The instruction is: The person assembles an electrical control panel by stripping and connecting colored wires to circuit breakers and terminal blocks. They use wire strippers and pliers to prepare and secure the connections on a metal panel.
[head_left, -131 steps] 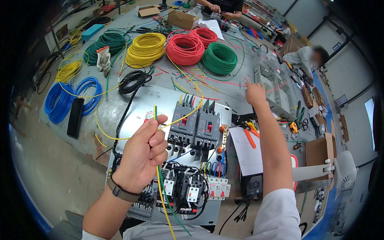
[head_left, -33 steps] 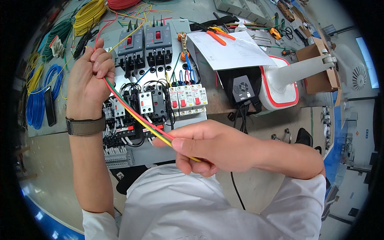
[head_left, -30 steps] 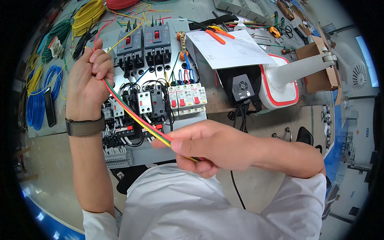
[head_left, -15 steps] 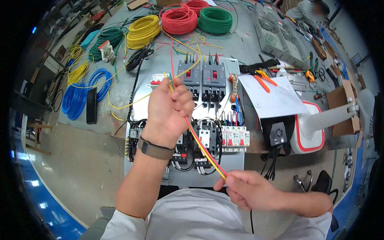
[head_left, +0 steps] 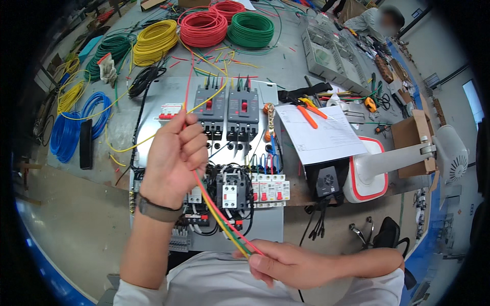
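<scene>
A bundle of red, yellow and green wires [head_left: 219,217] runs slantwise between my two hands. My left hand [head_left: 178,150] is closed around its upper part, above the metal panel. My right hand [head_left: 286,262] pinches the lower part near my body. Beyond my left fist, a red wire [head_left: 189,84] and a yellow wire [head_left: 217,94] lead up toward the coils. Under the bundle lies the panel [head_left: 265,219], carrying two grey circuit breakers [head_left: 243,108] with red levers, a black contactor [head_left: 230,188] and a row of small white breakers [head_left: 270,189].
Red [head_left: 203,29], green [head_left: 250,30] and yellow [head_left: 154,43] wire coils stand at the back. Blue coils [head_left: 65,135] and a phone [head_left: 86,144] lie left. On the right are paper [head_left: 321,135], orange-handled pliers [head_left: 309,116] and a white fan [head_left: 365,176]. A co-worker [head_left: 370,25] sits far right.
The whole scene has shifted left in the view. My left hand sits a little lower, still closed on the wires. Between my hands the strands have spread, and the green one shows more.
</scene>
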{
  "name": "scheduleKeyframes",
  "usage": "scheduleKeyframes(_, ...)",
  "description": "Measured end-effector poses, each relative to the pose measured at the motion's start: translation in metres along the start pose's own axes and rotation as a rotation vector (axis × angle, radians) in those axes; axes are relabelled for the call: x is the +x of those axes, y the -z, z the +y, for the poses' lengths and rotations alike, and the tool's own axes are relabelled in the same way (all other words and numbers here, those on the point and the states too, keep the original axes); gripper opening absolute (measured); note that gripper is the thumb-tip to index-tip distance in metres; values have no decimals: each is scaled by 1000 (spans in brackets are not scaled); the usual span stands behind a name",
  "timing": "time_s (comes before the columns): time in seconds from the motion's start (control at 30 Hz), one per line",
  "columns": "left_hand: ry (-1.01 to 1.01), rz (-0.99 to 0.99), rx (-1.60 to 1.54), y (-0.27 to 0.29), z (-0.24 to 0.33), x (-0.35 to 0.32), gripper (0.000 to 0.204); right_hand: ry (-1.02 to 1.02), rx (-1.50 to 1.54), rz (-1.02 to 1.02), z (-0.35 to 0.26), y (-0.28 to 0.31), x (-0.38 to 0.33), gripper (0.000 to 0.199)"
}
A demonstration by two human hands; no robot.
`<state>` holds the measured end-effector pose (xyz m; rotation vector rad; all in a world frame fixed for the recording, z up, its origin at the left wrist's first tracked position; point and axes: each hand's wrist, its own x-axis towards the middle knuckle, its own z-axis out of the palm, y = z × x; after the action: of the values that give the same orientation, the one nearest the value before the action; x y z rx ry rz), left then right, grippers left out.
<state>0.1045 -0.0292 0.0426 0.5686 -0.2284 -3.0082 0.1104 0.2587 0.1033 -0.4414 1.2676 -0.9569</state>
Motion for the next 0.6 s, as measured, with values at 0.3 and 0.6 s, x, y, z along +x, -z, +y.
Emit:
scheduleKeyframes(0.3,31,59,58,4,34,-21,31,237,-1294,1053,-80,265,43,69)
scheduleKeyframes(0.6,-2,75,94,22,25,-22,24,-287,-1175,724,-101,326,80,97)
